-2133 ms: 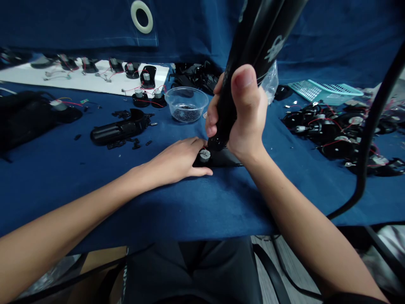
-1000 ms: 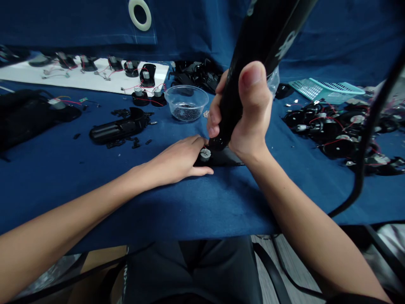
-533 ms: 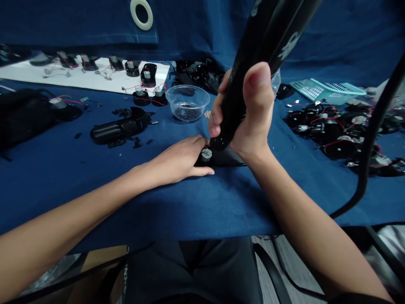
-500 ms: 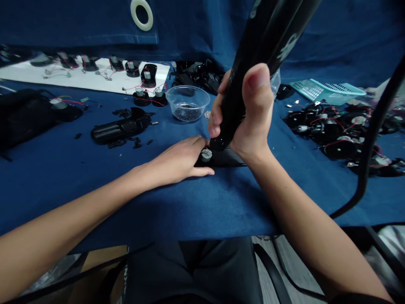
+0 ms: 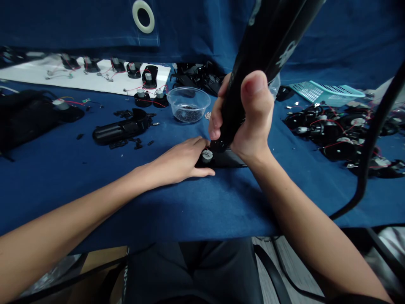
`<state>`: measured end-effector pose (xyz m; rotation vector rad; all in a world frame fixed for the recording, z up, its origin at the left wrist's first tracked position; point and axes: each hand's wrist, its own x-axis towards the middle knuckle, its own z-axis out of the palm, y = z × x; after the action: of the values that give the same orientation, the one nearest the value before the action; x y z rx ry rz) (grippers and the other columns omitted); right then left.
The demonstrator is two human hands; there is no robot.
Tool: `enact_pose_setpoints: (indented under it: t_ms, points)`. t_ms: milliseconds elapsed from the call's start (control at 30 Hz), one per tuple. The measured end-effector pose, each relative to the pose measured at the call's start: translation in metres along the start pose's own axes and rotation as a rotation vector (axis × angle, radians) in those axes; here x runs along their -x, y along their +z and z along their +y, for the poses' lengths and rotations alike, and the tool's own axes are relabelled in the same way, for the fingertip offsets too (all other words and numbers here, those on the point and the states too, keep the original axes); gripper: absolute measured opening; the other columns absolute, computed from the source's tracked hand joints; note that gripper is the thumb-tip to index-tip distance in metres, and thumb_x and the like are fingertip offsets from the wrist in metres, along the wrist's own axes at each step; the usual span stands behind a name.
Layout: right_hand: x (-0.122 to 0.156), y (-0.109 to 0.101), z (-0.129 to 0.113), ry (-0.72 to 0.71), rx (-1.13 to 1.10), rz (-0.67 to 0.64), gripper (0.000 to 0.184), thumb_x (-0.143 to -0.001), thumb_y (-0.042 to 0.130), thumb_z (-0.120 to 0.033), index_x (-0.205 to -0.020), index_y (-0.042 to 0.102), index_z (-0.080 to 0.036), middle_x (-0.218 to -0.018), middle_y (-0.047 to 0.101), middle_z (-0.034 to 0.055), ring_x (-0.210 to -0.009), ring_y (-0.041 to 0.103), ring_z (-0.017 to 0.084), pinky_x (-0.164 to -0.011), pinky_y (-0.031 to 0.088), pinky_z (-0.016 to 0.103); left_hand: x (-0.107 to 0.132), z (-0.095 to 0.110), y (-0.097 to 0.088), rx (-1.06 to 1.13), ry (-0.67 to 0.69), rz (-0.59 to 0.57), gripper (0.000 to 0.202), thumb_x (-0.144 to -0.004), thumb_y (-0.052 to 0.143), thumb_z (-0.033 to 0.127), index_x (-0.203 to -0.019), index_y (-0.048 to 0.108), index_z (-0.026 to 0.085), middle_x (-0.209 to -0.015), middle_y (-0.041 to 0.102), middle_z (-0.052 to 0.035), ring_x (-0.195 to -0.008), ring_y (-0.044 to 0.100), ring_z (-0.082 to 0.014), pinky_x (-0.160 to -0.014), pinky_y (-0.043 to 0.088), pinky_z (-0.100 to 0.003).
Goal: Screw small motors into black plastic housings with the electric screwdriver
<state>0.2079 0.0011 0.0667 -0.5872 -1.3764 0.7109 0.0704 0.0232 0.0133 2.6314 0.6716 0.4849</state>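
My right hand (image 5: 249, 118) is wrapped round a black electric screwdriver (image 5: 262, 55), thumb up along its body, with the tip down on a black plastic part (image 5: 221, 158) lying on the blue cloth. A small silver motor (image 5: 207, 155) sits at that part's left end. My left hand (image 5: 180, 160) lies flat over the part's left end and presses on it, thumb along the near edge. The screwdriver's tip is hidden behind my hands.
A clear bowl (image 5: 188, 104) of small screws stands behind my hands. A black housing (image 5: 122, 128) lies left, a white board (image 5: 95, 78) with motor parts far left, a teal basket (image 5: 329, 91) and wired black parts (image 5: 335, 131) right. A black cable (image 5: 370, 139) hangs at right.
Hardly anything: the screwdriver stays on the same spot with a slightly shifted tilt, and my left hand keeps its place on the part.
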Motion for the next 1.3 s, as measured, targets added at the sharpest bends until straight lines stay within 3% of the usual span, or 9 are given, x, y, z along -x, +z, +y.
enact_pose_setpoints:
  t_ms: [300, 400, 533, 633, 767, 900, 1033, 1167, 1300]
  points:
    - [-0.004, -0.01, 0.001, 0.137, 0.063, -0.018, 0.052, -0.071, 0.058, -0.077, -0.08, 0.049, -0.027, -0.048, 0.047, -0.0045, -0.037, 0.046, 0.013, -0.035, 0.038, 0.029, 0.001, -0.002, -0.003, 0.042, 0.026, 0.003, 0.055, -0.084, 0.068, 0.047, -0.127, 0.049, 0.017, -0.126, 0.056, -0.0126, -0.115, 0.055, -0.0279, -0.097, 0.046, -0.039]
    - [-0.014, -0.007, -0.012, 0.058, 0.022, 0.013, 0.047, -0.078, 0.052, -0.072, -0.079, 0.048, -0.026, -0.047, 0.045, -0.0048, -0.035, 0.045, 0.013, -0.034, 0.035, 0.028, 0.001, -0.002, -0.002, 0.059, 0.021, 0.013, 0.054, -0.084, 0.068, 0.049, -0.124, 0.051, 0.018, -0.121, 0.058, -0.0105, -0.111, 0.056, -0.0268, -0.095, 0.047, -0.039]
    - [-0.037, -0.008, -0.039, -0.087, -0.029, 0.2, 0.049, -0.095, 0.025, -0.062, -0.076, 0.048, -0.023, -0.051, 0.046, -0.0028, -0.04, 0.049, 0.014, -0.035, 0.035, 0.027, 0.004, -0.001, 0.0, 0.058, -0.013, 0.02, 0.057, -0.083, 0.067, 0.05, -0.128, 0.05, 0.019, -0.121, 0.058, -0.0092, -0.112, 0.056, -0.0259, -0.095, 0.047, -0.039]
    - [-0.048, -0.032, -0.041, -0.015, -0.045, 0.441, 0.045, -0.094, 0.035, -0.061, -0.075, 0.049, -0.022, -0.058, 0.049, -0.0018, -0.048, 0.053, 0.012, -0.042, 0.044, 0.026, 0.009, -0.001, 0.001, 0.022, -0.007, 0.017, 0.06, -0.085, 0.066, 0.049, -0.134, 0.046, 0.021, -0.125, 0.057, -0.0086, -0.115, 0.054, -0.0259, -0.097, 0.045, -0.04]
    - [-0.039, -0.081, -0.006, 0.182, -0.212, 0.792, 0.041, -0.09, 0.043, -0.062, -0.077, 0.042, -0.024, -0.064, 0.049, -0.0027, -0.055, 0.055, 0.011, -0.057, 0.054, 0.025, 0.016, 0.001, 0.0, -0.029, 0.021, 0.013, 0.066, -0.086, 0.065, 0.043, -0.142, 0.038, 0.022, -0.127, 0.056, -0.0083, -0.116, 0.051, -0.026, -0.1, 0.043, -0.042]
    - [-0.019, -0.109, 0.032, 0.498, -0.219, 0.965, 0.011, -0.094, 0.042, -0.03, -0.087, 0.041, -0.021, -0.069, 0.049, -0.0038, -0.062, 0.062, 0.01, -0.065, 0.057, 0.024, 0.019, 0.005, -0.005, -0.016, 0.101, 0.059, 0.064, -0.084, 0.063, 0.027, -0.142, 0.037, 0.02, -0.127, 0.054, -0.0082, -0.114, 0.051, -0.0237, -0.102, 0.043, -0.04]
    - [-0.004, -0.104, 0.037, 0.782, 0.045, 0.82, 0.003, -0.092, 0.04, -0.022, -0.089, 0.041, -0.02, -0.069, 0.054, -0.0017, -0.062, 0.063, 0.013, -0.06, 0.056, 0.027, 0.021, 0.007, -0.011, 0.04, 0.124, 0.226, 0.067, -0.081, 0.061, 0.021, -0.142, 0.033, 0.019, -0.13, 0.052, -0.0096, -0.12, 0.05, -0.0233, -0.105, 0.043, -0.039]
    - [0.002, -0.097, 0.022, 0.943, 0.453, 0.518, 0.02, -0.088, 0.054, -0.036, -0.081, 0.05, -0.018, -0.061, 0.058, 0.0024, -0.052, 0.056, 0.014, -0.048, 0.046, 0.025, 0.02, 0.005, -0.015, 0.057, 0.142, 0.382, 0.058, -0.08, 0.059, 0.017, -0.134, 0.039, 0.019, -0.13, 0.052, -0.0096, -0.121, 0.051, -0.0234, -0.107, 0.043, -0.04]
    - [0.001, -0.11, 0.021, 0.979, 0.885, 0.31, 0.04, -0.085, 0.057, -0.054, -0.073, 0.057, -0.016, -0.062, 0.06, 0.0047, -0.047, 0.05, 0.012, -0.045, 0.038, 0.024, 0.018, 0.0, -0.021, -0.014, 0.186, 0.524, 0.052, -0.078, 0.057, 0.013, -0.128, 0.044, 0.018, -0.128, 0.054, -0.0102, -0.123, 0.05, -0.0235, -0.109, 0.042, -0.041]
